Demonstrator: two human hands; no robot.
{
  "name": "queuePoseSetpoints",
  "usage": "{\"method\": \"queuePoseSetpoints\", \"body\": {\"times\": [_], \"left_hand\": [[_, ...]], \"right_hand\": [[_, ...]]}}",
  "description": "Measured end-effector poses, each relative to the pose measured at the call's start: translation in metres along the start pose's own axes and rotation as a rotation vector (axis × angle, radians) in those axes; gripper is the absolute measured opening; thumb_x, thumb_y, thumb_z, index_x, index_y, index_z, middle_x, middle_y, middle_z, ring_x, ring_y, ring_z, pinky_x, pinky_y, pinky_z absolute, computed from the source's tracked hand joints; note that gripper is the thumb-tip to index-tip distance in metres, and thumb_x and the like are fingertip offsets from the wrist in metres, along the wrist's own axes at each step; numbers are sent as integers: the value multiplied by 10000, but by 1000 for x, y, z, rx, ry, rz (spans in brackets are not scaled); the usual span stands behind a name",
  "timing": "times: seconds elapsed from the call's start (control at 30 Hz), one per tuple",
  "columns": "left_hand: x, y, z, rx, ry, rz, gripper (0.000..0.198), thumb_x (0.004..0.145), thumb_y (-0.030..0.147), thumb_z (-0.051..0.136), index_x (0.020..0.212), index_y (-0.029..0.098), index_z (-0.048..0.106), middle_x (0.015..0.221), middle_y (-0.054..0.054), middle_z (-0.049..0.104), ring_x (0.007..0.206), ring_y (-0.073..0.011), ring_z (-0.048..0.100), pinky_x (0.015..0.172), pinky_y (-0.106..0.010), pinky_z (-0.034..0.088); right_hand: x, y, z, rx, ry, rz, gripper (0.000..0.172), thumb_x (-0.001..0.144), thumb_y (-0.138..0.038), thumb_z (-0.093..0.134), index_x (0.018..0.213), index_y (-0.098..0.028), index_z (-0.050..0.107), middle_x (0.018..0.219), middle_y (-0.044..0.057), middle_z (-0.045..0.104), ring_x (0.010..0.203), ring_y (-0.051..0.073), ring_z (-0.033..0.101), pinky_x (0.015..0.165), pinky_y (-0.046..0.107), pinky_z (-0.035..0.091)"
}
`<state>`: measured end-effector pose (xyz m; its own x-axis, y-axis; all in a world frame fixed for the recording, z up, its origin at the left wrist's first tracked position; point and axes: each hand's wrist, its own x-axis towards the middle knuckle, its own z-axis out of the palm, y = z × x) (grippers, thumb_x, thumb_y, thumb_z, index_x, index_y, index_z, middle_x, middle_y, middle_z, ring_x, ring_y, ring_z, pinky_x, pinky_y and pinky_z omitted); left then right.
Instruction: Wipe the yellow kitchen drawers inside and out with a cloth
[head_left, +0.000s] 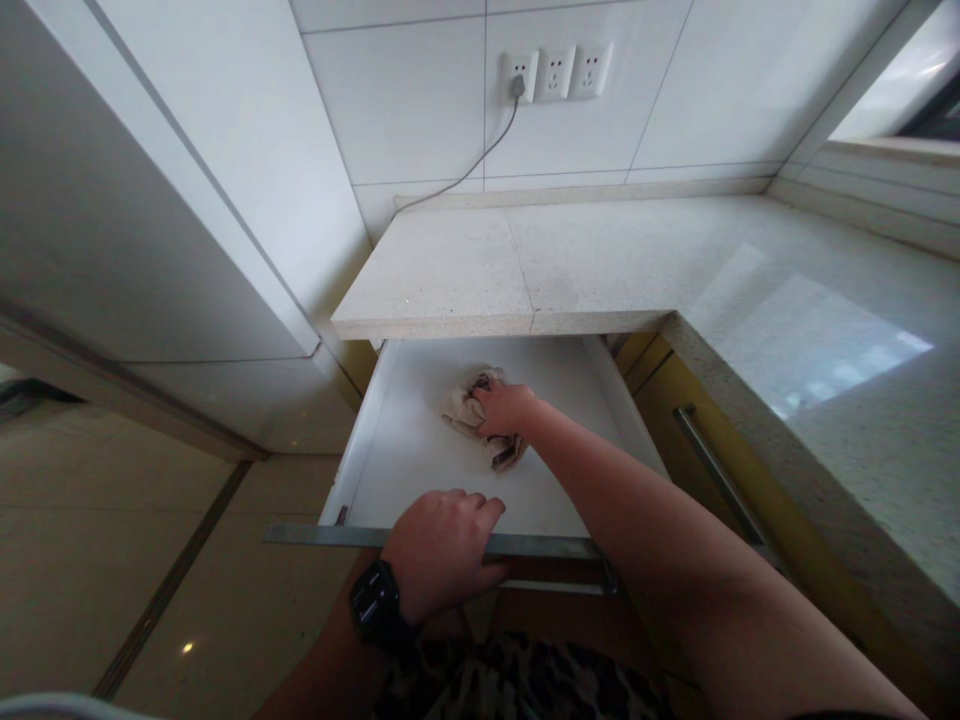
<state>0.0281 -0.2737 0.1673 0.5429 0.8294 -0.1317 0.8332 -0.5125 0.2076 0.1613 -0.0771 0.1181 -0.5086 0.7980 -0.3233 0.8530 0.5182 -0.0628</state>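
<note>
A white drawer (397, 450) stands pulled out under the speckled countertop (600, 260). Inside it lies a crumpled beige cloth (461, 410). My right hand (504, 408) presses down on the cloth with fingers curled over it, near the middle of the drawer floor. My left hand (442, 545), with a black watch on the wrist, is wrapped over the metal front rail of the drawer (315, 535), fingers closed on it.
A tall white appliance door (150, 200) stands at the left. On the tiled wall, sockets (555, 72) hold a plug with a grey cable. A yellow cabinet with a metal handle (716, 470) is at the right. Beige floor tiles lie lower left.
</note>
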Motion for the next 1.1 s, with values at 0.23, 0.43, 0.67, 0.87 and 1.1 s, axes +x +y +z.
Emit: {"method": "queuePoseSetpoints", "body": {"times": [0.23, 0.43, 0.67, 0.87, 1.1], "left_hand": [[0, 0, 2, -2, 9, 14, 418, 819, 532, 673, 1122, 246, 631, 971, -49, 735, 899, -287, 691, 755, -407, 525], [0, -1, 1, 10, 13, 3, 404, 819, 532, 673, 1105, 250, 632, 960, -42, 729, 890, -290, 687, 740, -414, 527], [0, 1, 0, 0, -4, -3, 400, 830, 538, 660, 1101, 246, 636, 965, -50, 730, 905, -281, 686, 752, -395, 517], [0, 1, -2, -6, -13, -4, 412, 826, 537, 664, 1116, 245, 632, 972, -57, 731, 916, -287, 683, 758, -394, 512], [0, 1, -3, -13, -16, -11, 407, 831, 527, 661, 1119, 240, 635, 975, -64, 731, 913, -286, 682, 767, -391, 511]], "right_hand": [[-1, -4, -7, -26, -66, -18, 780, 714, -593, 662, 1381, -199, 566, 1387, 207, 569, 1202, 397, 580, 940, 521, 500], [-3, -7, -7, -18, -56, -11, 806, 700, -576, 687, 1398, -200, 545, 1425, 203, 537, 1231, 396, 557, 957, 522, 490], [5, 1, 4, 14, 34, 56, 756, 765, -590, 629, 1427, -257, 480, 1455, 197, 471, 1162, 376, 600, 908, 529, 507], [6, 4, 1, 8, 10, 40, 740, 753, -595, 638, 1385, -226, 529, 1397, 212, 529, 1150, 381, 606, 898, 512, 515], [5, 3, -1, 12, -10, 36, 767, 749, -607, 637, 1402, -222, 520, 1393, 211, 540, 1180, 394, 585, 913, 526, 508]]}}
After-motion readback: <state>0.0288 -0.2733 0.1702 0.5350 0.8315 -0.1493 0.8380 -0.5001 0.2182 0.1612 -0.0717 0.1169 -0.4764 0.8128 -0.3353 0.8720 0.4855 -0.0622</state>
